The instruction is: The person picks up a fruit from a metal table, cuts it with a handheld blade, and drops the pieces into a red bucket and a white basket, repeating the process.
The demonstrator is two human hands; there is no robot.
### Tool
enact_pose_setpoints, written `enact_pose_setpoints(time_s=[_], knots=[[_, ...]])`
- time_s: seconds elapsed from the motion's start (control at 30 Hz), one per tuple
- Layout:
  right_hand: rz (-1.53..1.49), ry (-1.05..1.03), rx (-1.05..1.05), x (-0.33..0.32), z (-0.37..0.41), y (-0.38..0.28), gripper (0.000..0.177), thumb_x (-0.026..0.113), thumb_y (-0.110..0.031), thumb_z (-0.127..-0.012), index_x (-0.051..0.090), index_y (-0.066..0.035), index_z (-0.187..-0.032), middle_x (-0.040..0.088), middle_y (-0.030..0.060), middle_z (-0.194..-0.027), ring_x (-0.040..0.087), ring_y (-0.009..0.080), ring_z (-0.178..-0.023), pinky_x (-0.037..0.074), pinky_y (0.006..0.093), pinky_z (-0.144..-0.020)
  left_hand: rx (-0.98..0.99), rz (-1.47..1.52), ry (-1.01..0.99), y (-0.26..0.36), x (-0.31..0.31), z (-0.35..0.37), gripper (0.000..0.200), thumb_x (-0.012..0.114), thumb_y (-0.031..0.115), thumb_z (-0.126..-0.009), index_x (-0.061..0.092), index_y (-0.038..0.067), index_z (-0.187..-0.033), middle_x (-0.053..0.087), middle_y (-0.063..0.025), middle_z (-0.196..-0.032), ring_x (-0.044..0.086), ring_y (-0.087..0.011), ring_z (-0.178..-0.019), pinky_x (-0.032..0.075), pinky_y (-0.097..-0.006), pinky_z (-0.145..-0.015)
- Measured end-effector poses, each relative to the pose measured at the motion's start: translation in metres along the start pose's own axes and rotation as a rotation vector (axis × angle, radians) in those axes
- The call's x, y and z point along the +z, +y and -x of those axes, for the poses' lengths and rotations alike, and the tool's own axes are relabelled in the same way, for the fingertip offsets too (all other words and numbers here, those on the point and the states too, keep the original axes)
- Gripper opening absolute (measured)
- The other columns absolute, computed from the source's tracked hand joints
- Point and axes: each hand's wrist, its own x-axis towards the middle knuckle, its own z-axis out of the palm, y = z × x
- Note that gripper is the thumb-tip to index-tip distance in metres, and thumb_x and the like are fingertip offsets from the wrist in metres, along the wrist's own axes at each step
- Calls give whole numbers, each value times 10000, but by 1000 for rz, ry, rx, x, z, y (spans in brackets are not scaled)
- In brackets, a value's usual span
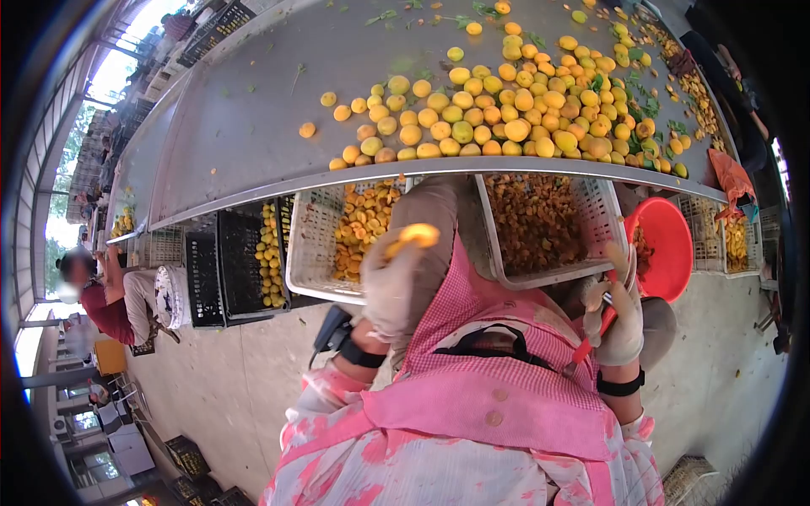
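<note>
My left hand (pixel 390 282), in a pale glove and blurred by motion, grips an orange apricot piece (pixel 418 238) in its fingertips. Below it stands a white crate of apricot halves (pixel 297 257). My gloved right hand (pixel 620 316) is closed round a knife (pixel 588 344) with a red handle, a short bit of metal showing near the fingers. That hand is at the near right corner of a white crate (pixel 603 211) filled with brown pits and scraps. Many whole apricots (pixel 515 110) lie heaped on the grey metal table (pixel 245 110) above both crates.
A red basin (pixel 675 253) with brown pieces stands to the right, near an orange bag (pixel 732 179). Black crates (pixel 240 261), one with whole apricots, are at left. A seated person (pixel 110 295) is farther left. The table's metal edge (pixel 405 175) overhangs the crates.
</note>
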Motion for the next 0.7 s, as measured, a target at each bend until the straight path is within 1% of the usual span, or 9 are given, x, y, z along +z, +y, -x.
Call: enact_pose_setpoints(time_s=[0.1, 0.17, 0.23, 0.3, 0.37, 0.5, 0.53, 0.6, 0.7], knots=[[-46, 32, 55, 7, 9, 7, 449, 460, -160, -964, 427, 0, -1382, 574, 74, -646, 487, 159, -429, 441, 276, -435, 62, -81, 321, -29, -70, -27, 213, 659, 132, -918, 642, 28, -1103, 619, 3, -854, 544, -47, -675, 449, -198, -581], [-49, -96, 244, -5, 14, 16, 358, 467, -179, -975, 497, 22, -1269, 541, 65, -596, 492, 170, -429, 430, 284, -427, 21, -91, 327, -44, -107, -36, 252, 651, 137, -918, 610, 22, -1138, 599, -3, -874, 537, -54, -689, 452, -208, -579], [-75, -92, 270, -4, 19, 19, 330, 471, -191, -979, 518, 26, -1224, 525, 60, -576, 487, 167, -426, 422, 284, -420, -43, -225, 438, -50, -123, -38, 306, 636, 137, -917, 562, 15, -1187, 584, -13, -899, 535, -65, -695, 456, -210, -582], [-100, -79, 289, -6, 22, 20, 310, 475, -203, -983, 538, 29, -1179, 509, 56, -557, 482, 163, -422, 414, 283, -413, -61, -234, 422, -58, -128, -44, 329, 615, 133, -918, 528, 12, -1211, 584, -33, -929, 556, -85, -704, 467, -222, -588], [-47, 5, 190, -11, 21, 18, 323, 472, -227, -990, 548, 28, -1173, 480, 37, -537, 469, 149, -416, 395, 269, -403, -4, -184, 293, -55, -114, -44, 320, 589, 97, -940, 515, 14, -1239, 613, -50, -976, 604, -108, -784, 502, -230, -673], [-107, 213, -181, -2, 10, -12, 309, 491, -231, -1003, 539, 21, -1176, 494, 12, -578, 482, 125, -442, 393, 242, -423, 6, -4, -63, -17, -42, -29, 313, 575, 93, -964, 508, 28, -1264, 635, -71, -1055, 659, -147, -855, 521, -242, -690], [-107, 225, -192, -1, 13, -10, 309, 491, -231, -1003, 539, 21, -1176, 494, 12, -578, 482, 125, -442, 393, 242, -423, 5, -4, -79, -10, -23, -25, 313, 575, 93, -964, 508, 28, -1264, 635, -71, -1055, 659, -147, -855, 521, -242, -690], [-133, 199, -190, -2, 18, -2, 302, 484, -224, -1011, 546, 25, -1168, 518, 26, -613, 519, 143, -477, 424, 263, -451, -13, 97, -299, -1, 10, -17, 330, 575, 100, -980, 496, 47, -1296, 642, -62, -1069, 658, -140, -877, 524, -251, -715], [-167, 24, 61, -7, 33, 6, 325, 503, -265, -1004, 560, 25, -1139, 523, 48, -626, 557, 196, -522, 472, 319, -503, -25, 73, -451, 4, 53, -3, 337, 584, 104, -979, 496, 55, -1301, 645, -61, -1072, 650, -130, -879, 522, -252, -730]])
